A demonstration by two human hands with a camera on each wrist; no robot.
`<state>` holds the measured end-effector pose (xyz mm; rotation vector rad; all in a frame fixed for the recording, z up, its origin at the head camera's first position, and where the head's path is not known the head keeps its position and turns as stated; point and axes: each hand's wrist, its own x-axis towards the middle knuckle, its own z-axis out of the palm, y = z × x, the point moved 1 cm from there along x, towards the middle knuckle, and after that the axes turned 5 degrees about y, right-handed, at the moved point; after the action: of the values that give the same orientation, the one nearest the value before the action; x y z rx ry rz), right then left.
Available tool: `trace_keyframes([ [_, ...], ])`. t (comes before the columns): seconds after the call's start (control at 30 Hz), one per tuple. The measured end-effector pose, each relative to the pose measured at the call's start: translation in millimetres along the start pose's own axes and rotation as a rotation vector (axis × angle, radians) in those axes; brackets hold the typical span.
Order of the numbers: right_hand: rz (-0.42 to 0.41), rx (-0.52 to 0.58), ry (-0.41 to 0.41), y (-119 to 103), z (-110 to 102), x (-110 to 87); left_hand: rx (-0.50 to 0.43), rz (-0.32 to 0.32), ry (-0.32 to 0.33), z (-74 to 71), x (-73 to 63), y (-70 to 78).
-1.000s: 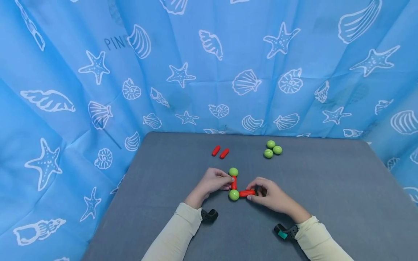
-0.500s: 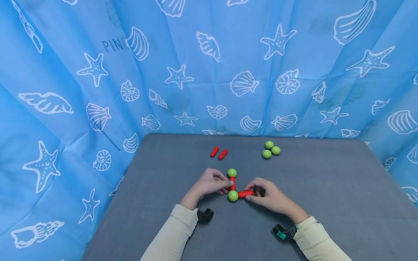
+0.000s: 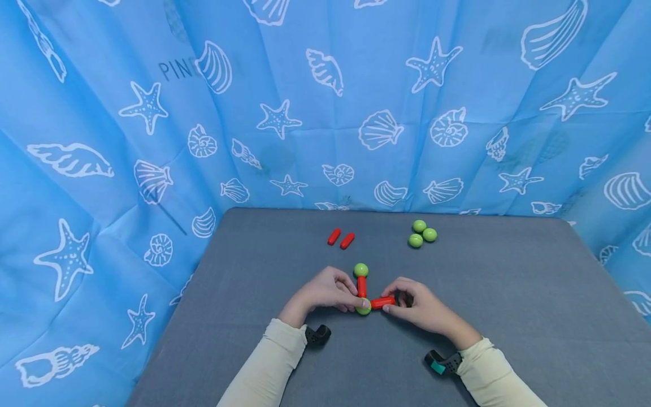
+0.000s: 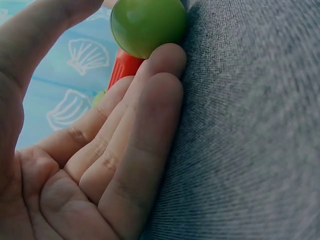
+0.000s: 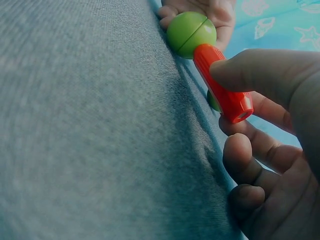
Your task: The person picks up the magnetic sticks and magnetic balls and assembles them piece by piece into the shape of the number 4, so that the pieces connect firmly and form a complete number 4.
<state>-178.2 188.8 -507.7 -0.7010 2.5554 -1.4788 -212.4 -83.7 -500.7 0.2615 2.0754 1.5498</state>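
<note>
An L-shaped piece of red rods and green balls lies on the grey table. At its corner, my left hand pinches the green ball, thumb on top and fingertips against its side. From that ball a ridged red rod runs away to a second green ball. My right hand grips another red rod between thumb and fingers. One end of this rod meets the corner ball; its other end faces the right palm.
Two loose red rods lie farther back on the table. Three green balls are grouped at the back right. A blue curtain with shell prints hangs behind and at the sides.
My left hand has slid from the far-running red rod down to the corner ball. My right hand keeps its hold on the other rod. The view has shifted slightly.
</note>
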Motion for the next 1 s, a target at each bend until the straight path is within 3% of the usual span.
trace_keyframes([
  [0.77, -0.011, 0.035, 0.0, 0.0, -3.7, 0.6, 0.019, 0.004, 0.012, 0.9, -0.4, 2.2],
  [1.0, -0.059, 0.005, 0.067, 2.6, -15.1, 5.3, 0.011, 0.004, 0.011, 0.2, 0.2, 0.1],
])
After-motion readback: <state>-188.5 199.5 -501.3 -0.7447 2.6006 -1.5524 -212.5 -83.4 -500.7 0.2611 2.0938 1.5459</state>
